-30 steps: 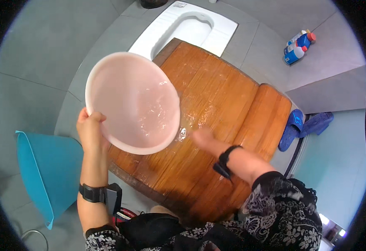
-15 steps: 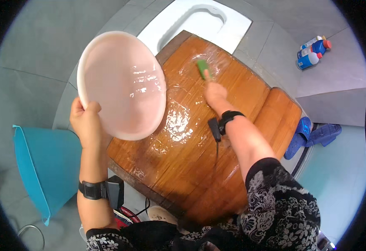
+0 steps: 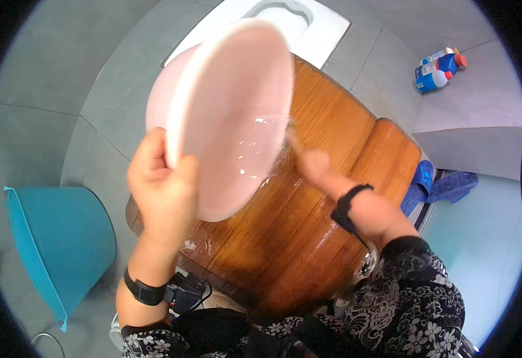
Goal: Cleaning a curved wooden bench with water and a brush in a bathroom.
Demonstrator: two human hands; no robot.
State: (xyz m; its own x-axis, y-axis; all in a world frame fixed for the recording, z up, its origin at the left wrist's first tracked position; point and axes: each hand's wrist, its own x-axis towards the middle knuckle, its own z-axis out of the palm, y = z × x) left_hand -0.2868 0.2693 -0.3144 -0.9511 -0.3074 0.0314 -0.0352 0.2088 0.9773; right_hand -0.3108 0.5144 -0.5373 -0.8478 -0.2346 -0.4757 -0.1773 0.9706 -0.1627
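My left hand is closed on the rim of a pink basin, which is tipped steeply toward the right with water lying along its lower side. Under it spreads a brown bamboo mat, wet and shiny. My right hand, smeared by motion, is closed round the handle of a brush just beside the basin's right edge. The brush's green head, seen earlier, is now mostly hidden behind the basin. Both wrists wear black straps with small devices.
A white squat toilet lies beyond the mat. At left stands a turquoise bucket. Several bottles rest on the right ledge; blue slippers lie at the right. The mat's right part is folded or rolled.
My left hand has moved right and tipped the basin further over the mat. My right hand has pulled the brush back toward me. The view has shifted slightly.
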